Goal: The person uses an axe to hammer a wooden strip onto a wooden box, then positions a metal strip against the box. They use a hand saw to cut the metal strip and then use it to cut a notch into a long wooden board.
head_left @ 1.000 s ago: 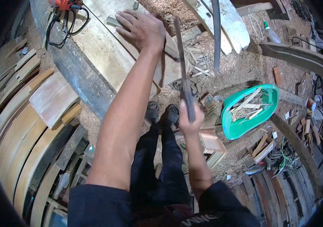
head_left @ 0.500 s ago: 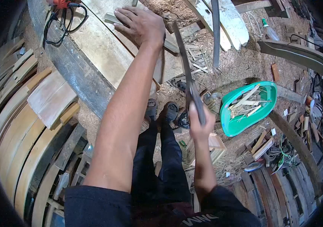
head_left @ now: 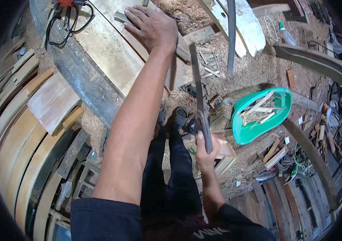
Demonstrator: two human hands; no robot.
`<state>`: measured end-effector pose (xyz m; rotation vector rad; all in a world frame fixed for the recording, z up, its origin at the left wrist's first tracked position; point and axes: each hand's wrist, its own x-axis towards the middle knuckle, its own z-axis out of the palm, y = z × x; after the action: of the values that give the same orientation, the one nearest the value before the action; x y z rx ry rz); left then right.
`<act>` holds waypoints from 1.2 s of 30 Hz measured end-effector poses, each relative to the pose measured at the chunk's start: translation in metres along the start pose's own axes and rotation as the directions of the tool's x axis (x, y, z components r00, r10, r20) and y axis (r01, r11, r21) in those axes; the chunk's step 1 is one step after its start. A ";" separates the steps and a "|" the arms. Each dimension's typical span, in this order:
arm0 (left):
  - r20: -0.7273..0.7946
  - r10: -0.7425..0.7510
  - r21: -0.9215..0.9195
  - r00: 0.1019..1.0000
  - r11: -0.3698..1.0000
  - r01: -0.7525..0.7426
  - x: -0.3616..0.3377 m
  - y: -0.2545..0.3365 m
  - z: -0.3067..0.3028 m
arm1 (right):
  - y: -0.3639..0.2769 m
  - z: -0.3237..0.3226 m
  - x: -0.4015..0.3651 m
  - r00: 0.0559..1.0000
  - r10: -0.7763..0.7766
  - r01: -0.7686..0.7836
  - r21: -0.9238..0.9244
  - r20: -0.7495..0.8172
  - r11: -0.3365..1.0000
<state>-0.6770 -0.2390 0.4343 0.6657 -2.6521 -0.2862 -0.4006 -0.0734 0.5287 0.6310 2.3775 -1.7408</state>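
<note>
My left hand (head_left: 155,30) presses over a narrow wooden strip (head_left: 183,51), fingers laid across it and thumb hidden. The strip lies across pale boards (head_left: 106,52), its ends showing on both sides of the hand. In my right hand (head_left: 208,150), the fingers are wrapped round the handle of a handsaw (head_left: 198,86). Its dark, narrow blade points away from me, with the tip close beside the strip's right end.
A green basin (head_left: 255,135) with wood offcuts stands at right. Beyond it lies a curved timber (head_left: 319,62). A red power tool (head_left: 64,3) with a black cord is at upper left. Stacked curved boards (head_left: 26,136) fill the left side. Wood shavings cover the floor.
The handsaw and my right hand have come back towards me, the blade tip dropping lower. My left hand stays on the strip; the view shifts slightly.
</note>
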 end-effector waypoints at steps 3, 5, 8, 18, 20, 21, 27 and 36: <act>0.028 0.010 -0.009 1.000 1.000 -0.010 -0.003 -0.002 -0.003 | -0.017 0.013 0.028 0.997 0.050 -0.054 0.066 0.063 0.996; 0.026 0.011 0.015 1.000 1.000 -0.011 0.001 0.001 -0.006 | -0.005 0.020 0.039 0.997 0.060 -0.065 0.117 0.049 0.991; 0.023 0.007 -0.009 1.000 1.000 -0.007 0.000 0.001 -0.006 | 0.005 -0.003 -0.020 1.000 -0.012 0.012 0.022 -0.002 1.000; 0.064 -0.123 0.217 0.990 0.970 0.106 0.002 0.008 -0.003 | 0.045 -0.038 -0.034 0.997 0.076 -0.075 -0.054 0.025 0.996; 0.014 -0.076 0.147 0.997 0.986 0.073 0.004 0.006 0.000 | 0.009 -0.015 0.006 0.997 0.059 -0.064 0.114 0.047 0.991; -0.006 -0.042 0.073 0.999 0.996 0.043 0.004 0.002 0.002 | 0.004 0.001 0.032 0.996 0.070 -0.077 0.128 0.060 0.989; -0.013 -0.023 0.020 1.000 1.000 0.023 0.002 -0.004 0.007 | 0.029 -0.004 -0.035 0.999 0.040 -0.039 0.083 -0.004 0.996; -0.024 -0.030 0.000 0.999 1.000 0.030 0.007 -0.005 0.006 | 0.013 0.008 -0.004 0.996 -0.093 0.093 0.048 -0.004 0.995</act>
<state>-0.6833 -0.2462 0.4297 0.7057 -2.6214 -0.2850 -0.3931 -0.0788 0.5163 0.5370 2.4097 -1.8398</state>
